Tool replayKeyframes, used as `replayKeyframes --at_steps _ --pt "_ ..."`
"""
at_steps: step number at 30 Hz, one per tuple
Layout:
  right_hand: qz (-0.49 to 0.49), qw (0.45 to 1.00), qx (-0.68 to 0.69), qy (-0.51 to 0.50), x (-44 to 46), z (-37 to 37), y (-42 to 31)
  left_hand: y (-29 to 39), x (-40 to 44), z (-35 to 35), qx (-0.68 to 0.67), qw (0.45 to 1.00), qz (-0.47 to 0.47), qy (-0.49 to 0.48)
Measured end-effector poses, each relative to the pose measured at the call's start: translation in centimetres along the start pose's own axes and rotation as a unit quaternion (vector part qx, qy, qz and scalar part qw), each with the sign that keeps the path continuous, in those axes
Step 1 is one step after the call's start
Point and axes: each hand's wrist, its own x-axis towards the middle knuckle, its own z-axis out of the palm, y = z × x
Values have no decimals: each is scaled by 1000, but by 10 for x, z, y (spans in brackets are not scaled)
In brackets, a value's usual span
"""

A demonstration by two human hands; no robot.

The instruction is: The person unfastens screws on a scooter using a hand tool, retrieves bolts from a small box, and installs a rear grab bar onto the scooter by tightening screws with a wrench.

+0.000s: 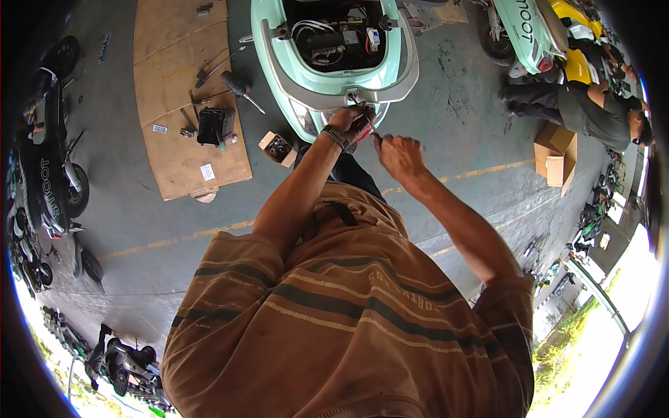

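Observation:
A mint-green scooter [268,52] stands in front of me, its top compartment [341,38] open with wiring and dark parts inside. My left hand [346,124] is at its near end, just below the grey rail [300,90]. The fingers are bent closed by a small red part [363,129]; what they grip is hidden. Just right of it, my right hand [402,157] is closed around the lower end of a thin metal tool [373,130]. This tool slants up toward my left hand, and its exact kind is too small to tell.
Left of the scooter, a cardboard sheet [164,83] carries tools and a black box [214,125]. A black-handled screwdriver [237,85] lies at its edge, near a small parts box [277,149]. At right are a person [592,108], a carton [555,157] and another scooter [526,35].

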Motion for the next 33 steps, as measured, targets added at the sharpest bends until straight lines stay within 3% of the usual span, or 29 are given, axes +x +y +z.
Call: replayKeyframes --at_steps 2,3,4,5,7,8,9,10,11,14,16,18,19,20,21,22,24,27,28,33 --pt "121 956 261 -62 13 25 -13 1 -5 6 -20 1000 4 4" --pt "117 957 259 -64 15 19 -16 1 -6 4 6 1000 16 -1" --pt "152 914 365 -87 17 13 -17 2 -6 3 33 999 30 -6" --pt "186 857 467 -112 16 9 -19 4 -6 0 30 999 31 -3" --pt "251 701 649 -154 13 -8 -23 9 -9 -2 106 990 7 -87" --pt "280 606 726 -168 11 -14 -23 5 -13 8 80 997 21 -1" --pt "302 503 790 -178 12 -18 -22 3 -7 4 81 997 20 -3" --pt "230 850 448 -158 17 -12 -13 2 0 -3 85 995 19 -37" --pt "229 851 447 -155 20 -5 -6 2 9 -10 89 993 18 -70" --pt "152 931 324 -75 20 -3 0 6 0 -6 101 994 3 -51" --pt "96 966 238 -18 21 -3 1 9 -4 -3 92 994 -9 -61" --pt "69 978 195 11 22 6 -1 7 -5 1 85 996 -3 -10" --pt "223 818 528 -50 21 19 -3 7 -2 0 86 996 -3 -11" --pt "340 523 775 -104 19 32 -3 5 2 -1 66 998 -6 2" --pt "341 523 774 -103 18 30 -3 5 4 1 45 999 -9 13" --pt "335 610 712 -87 14 30 -3 6 2 -3 33 999 -9 -23" --pt "310 762 566 -56 6 26 -8 5 1 0 32 999 -2 -7" --pt "245 921 304 4 -7 7 -13 6 -2 4 62 998 2 5" --pt "203 956 212 -19 -13 -13 -10 4 0 2 56 998 8 -7" --pt "99 983 141 -63 -5 0 0 8 0 -4 28 999 0 -24"
